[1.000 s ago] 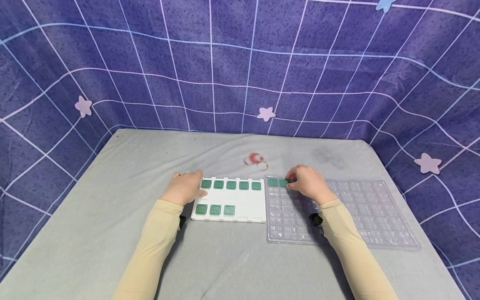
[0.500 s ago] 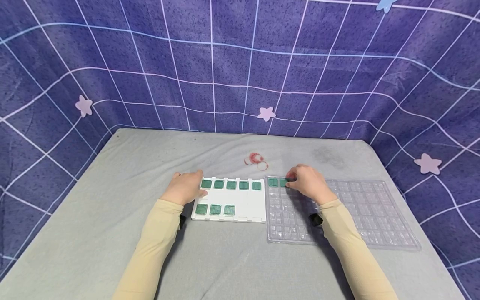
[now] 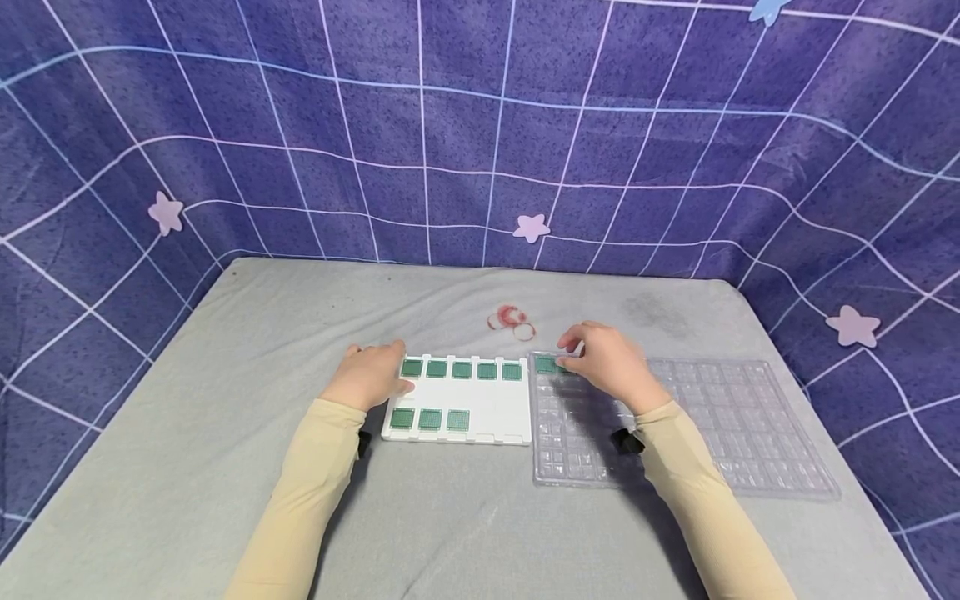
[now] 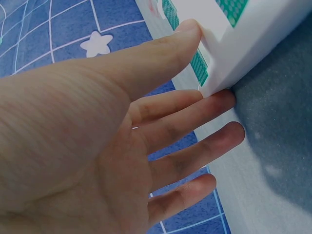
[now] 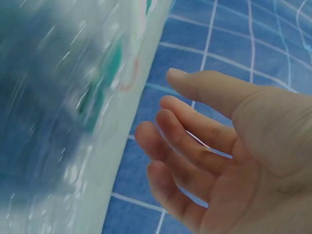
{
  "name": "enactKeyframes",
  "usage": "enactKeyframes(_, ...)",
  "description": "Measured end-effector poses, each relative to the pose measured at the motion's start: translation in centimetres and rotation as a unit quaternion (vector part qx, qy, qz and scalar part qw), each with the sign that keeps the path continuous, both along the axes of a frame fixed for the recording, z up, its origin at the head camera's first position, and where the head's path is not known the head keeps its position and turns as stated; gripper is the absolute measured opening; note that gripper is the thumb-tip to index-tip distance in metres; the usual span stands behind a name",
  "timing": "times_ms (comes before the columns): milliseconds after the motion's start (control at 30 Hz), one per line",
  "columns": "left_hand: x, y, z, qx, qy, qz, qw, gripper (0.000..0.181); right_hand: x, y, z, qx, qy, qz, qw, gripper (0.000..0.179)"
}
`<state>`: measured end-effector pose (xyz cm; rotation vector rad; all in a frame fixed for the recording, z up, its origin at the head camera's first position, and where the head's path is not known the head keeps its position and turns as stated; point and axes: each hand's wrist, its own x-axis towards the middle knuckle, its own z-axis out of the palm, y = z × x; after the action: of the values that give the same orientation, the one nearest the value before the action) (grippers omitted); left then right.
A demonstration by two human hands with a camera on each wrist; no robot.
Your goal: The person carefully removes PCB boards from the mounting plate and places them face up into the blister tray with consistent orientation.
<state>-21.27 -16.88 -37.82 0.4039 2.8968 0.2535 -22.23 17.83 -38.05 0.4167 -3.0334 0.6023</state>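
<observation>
hands (image 3: pixel 366 377) (image 3: pixel 609 367) at white tray (image 3: pixel 472 395), clear tray (image 3: pixel 757 425)

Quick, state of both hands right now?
Left hand: holding the white tray by its end.
Right hand: open, holding nothing, over the clear tray.

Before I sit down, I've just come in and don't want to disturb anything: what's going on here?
A person is working with small green pieces. Their left hand rests at the left end of a white tray, thumb over its top. Eight green pieces show there: five in the far row, three in the near one. The right hand is over a clear plastic tray, nothing visible between its fingers. Two similar pieces sit in that tray's far left corner, one partly hidden.
</observation>
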Motion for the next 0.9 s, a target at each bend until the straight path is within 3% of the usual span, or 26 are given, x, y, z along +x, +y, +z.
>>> enactKeyframes(333, 0.0, -0.1, 0.0, 0.005, 0.002, 0.002, 1.0000, 0.040, 1.9, -3.1, 1.4, -0.026, 0.043, 0.027, 0.9984, 0.022)
enactKeyframes(567, 0.1, -0.1, 0.0, 0.008, 0.000, 0.003, 1.0000, 0.041, 3.2, -5.7, 1.6, -0.071, 0.017, 0.059, 0.9956, 0.023)
enactKeyframes(900, -0.1, -0.2, -0.1, 0.004, -0.007, 0.005, 1.0000, 0.042, 4.9, -9.0, 0.2, -0.052, 0.003, 0.054, 0.9972, 0.021)
